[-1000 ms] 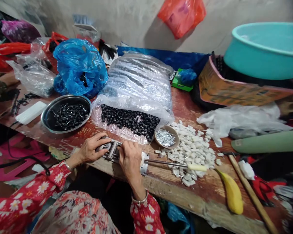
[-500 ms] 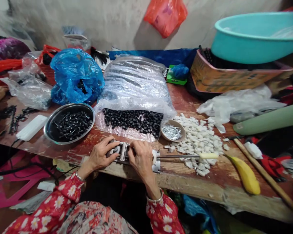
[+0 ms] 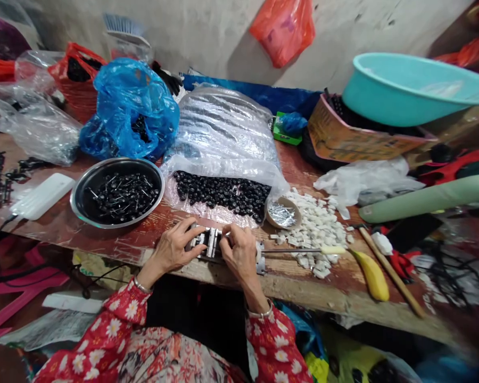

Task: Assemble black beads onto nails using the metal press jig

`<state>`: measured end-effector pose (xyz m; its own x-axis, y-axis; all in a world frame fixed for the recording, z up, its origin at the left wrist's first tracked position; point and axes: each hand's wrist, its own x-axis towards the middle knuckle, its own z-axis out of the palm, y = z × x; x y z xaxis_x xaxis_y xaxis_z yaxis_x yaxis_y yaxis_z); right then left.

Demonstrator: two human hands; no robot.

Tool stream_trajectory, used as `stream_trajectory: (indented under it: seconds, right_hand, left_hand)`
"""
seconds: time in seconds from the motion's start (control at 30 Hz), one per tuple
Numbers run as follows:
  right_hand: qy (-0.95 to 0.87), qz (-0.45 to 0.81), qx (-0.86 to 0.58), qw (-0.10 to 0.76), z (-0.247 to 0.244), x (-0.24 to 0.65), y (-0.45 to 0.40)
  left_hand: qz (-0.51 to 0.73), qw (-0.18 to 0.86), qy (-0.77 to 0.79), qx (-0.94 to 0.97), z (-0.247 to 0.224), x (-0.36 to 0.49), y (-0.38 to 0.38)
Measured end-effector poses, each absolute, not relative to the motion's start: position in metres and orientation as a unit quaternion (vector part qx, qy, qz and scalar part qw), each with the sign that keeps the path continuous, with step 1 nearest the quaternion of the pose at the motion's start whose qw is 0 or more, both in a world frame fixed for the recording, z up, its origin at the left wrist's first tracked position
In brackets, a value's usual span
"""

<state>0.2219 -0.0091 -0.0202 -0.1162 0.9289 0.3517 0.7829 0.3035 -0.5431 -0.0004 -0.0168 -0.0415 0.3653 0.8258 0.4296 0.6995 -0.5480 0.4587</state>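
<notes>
Just now, both of the person's hands sit close together over a small slotted metal jig lying near the front edge of a worn wooden table. The left hand curves over the end of the jig nearest it, its fingers bent across the top in a fairly closed grip that appears to steady the piece. The right hand closes more narrowly, pinching down near the middle of the jig. Whether it holds some small part there or only presses on the metal cannot be told, because the fingers hide the spot.

Past the right hand, a steel rod with a cream handle runs outward across the front of a heap of white cubes. Directly ahead of the grip, black beads lie spilled on a clear plastic bag, and a small round bowl of nails sits just ahead and to the right. Ahead and to the left of the left hand is a steel basin of black beads with pins. Farther right of the grip lie a yellow banana and a wooden stick.
</notes>
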Motion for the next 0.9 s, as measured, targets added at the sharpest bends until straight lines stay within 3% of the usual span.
stream_trajectory:
  seconds: [0.27, 0.53, 0.9]
  right_hand:
    - [-0.758, 0.176, -0.522, 0.349, -0.011, 0.238, -0.014]
    - [-0.772, 0.126, -0.527, 0.333, -0.018, 0.236, -0.015]
    - [-0.722, 0.095, -0.545, 0.416, -0.011, 0.269, -0.024]
  left_hand:
    - [0.343, 0.137, 0.444, 0.816, -0.042, -0.003, -0.014]
    - [0.360, 0.121, 0.462, 0.801, -0.038, 0.002, -0.011]
    - [0.360, 0.106, 0.450, 0.810, -0.043, -0.004, -0.008]
